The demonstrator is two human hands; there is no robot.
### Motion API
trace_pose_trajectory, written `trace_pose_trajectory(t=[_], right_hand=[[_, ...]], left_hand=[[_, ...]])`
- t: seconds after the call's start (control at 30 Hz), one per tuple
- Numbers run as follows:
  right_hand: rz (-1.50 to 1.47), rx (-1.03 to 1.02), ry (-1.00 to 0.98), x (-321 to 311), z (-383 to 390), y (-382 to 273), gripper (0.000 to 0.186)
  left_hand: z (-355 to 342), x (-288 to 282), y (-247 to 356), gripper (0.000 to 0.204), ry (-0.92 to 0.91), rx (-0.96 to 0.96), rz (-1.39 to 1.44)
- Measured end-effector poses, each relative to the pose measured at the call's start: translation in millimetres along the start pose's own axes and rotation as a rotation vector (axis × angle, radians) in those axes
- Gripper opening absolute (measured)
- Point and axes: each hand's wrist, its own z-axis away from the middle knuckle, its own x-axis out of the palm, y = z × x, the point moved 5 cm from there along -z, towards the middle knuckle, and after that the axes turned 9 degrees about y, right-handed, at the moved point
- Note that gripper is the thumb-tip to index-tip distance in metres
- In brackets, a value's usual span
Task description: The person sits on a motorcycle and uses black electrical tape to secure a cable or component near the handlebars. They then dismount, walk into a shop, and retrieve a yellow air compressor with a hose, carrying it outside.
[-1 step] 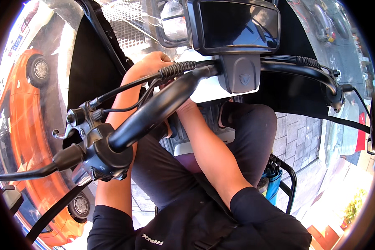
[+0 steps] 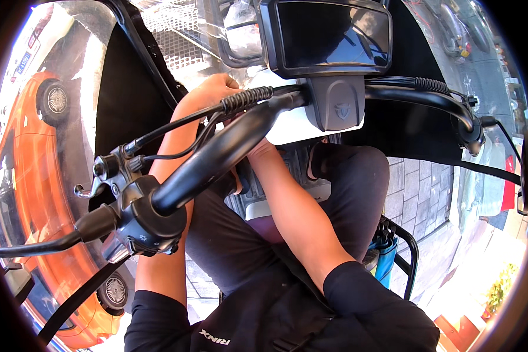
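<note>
My left arm passes under the black handlebar, and my left hand shows beyond its cables, at the left edge of the white front panel. The knuckles are bent there; the fingertips are out of sight. My right forearm reaches up and to the left, to the same spot. Only the wrist and a small part of my right hand show below the bar, with the fingers hidden behind it. Whatever the hands touch is covered by the bar and cables. A ribbed black cable sleeve crosses just in front of my left hand.
A dark display screen stands above the handlebar's centre. The left grip's switch housing and brake lever lie over my left forearm. Black side covers and a clear windshield surround the front. An orange car stands at left, grey paving at right.
</note>
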Motion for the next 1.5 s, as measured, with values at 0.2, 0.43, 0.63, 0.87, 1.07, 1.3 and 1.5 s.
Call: trace_pose_trajectory(t=[0.2,0.43,0.63,0.87,1.07,1.3,1.5], right_hand=[[-0.036,0.224,-0.005,-36,-15,3,0.036],[0.241,0.077,0.166,3,44,-20,0.021],[0.323,0.009,0.213,29,78,-16,0.016],[0.275,-0.010,0.195,41,91,-8,0.017],[0.337,-0.129,0.265,40,90,-2,0.028],[0.310,-0.170,0.281,66,104,4,0.025],[0.368,-0.137,0.277,97,116,3,0.027]], left_hand=[[4,-5,-16,0.031,-0.039,0.069,0.085],[54,-15,-1,0.029,-0.043,0.295,0.076],[68,-4,-24,0.036,0.173,0.640,-0.115],[81,3,-26,0.037,0.298,0.715,-0.330],[74,11,-21,0.039,0.279,0.695,-0.381],[77,15,-19,0.040,0.248,0.657,-0.430],[71,17,-12,0.042,0.112,0.487,-0.298]])
